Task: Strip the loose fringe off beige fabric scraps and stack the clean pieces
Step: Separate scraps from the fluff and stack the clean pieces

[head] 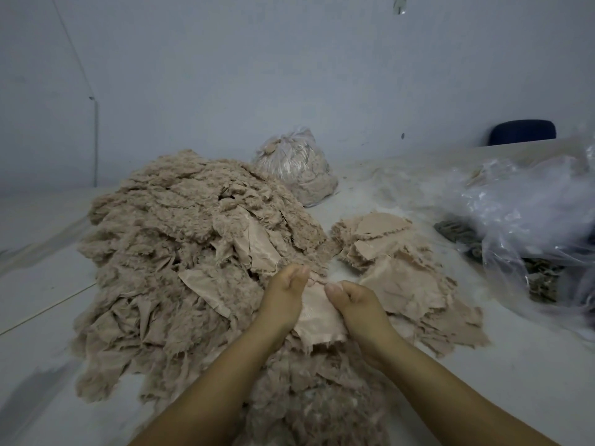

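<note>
Both hands are busy with one beige scrap (317, 312) in the middle of the table (48, 284). The left hand (285, 292) pinches its top edge with curled fingers, and the right hand (352, 299) pinches the same edge just beside it, thumb on top. The scrap hangs down between the two wrists.

To the left sits a big fuzzy pile (180, 252) of scraps with fringe all over (it looks like a heap of wool). More fluffy bits (315, 397) lie under the arms. To the right, touching the right hand's side, is a flatter stack of clean pieces (399, 268). Behind is a full clear bag (296, 169), and crinkly plastic (528, 214) lies far right.
</note>
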Demonstrator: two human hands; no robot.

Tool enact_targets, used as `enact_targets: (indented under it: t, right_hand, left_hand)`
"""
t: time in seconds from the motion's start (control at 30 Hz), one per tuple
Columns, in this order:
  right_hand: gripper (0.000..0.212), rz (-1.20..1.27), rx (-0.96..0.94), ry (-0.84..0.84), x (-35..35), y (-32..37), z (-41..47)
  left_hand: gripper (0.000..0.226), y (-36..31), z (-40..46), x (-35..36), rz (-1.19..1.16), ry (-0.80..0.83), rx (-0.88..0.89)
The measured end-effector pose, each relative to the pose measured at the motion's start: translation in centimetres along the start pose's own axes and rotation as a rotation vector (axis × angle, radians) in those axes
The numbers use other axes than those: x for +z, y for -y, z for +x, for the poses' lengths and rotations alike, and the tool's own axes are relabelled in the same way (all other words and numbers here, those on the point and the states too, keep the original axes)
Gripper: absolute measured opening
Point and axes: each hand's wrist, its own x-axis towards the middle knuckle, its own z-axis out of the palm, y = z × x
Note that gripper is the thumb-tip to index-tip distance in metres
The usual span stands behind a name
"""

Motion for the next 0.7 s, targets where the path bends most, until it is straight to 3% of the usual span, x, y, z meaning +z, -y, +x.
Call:
enact_targets:
  t: [0.13,0.23,0.4,0.7]
  right_hand:
    - [0.041,0.077,0.061,0.009,0.2,0.1,-0.1]
    - [0.028,0.024,-0.032,-0.006,0.4,0.1,-0.1]
    - [0.041,-0.035,-0.106,-0.133,0.5,-0.2,-0.2]
    - [0.036,-0.092,-0.147,-0.292,-1.4,1.3,1.6]
  left_hand:
    - [0.031,0.6,-0.1,0.1,0.091,-0.03,0.059]
    - [0.031,0.8,-0.1,0.3,0.189,0.006,0.084]
    - [0.035,0.9,0.5,-0.5,0.153,-0.229,-0.022]
    - [0.034,1.3,0.7,-1.0,0.152,-0.159,-0.082]
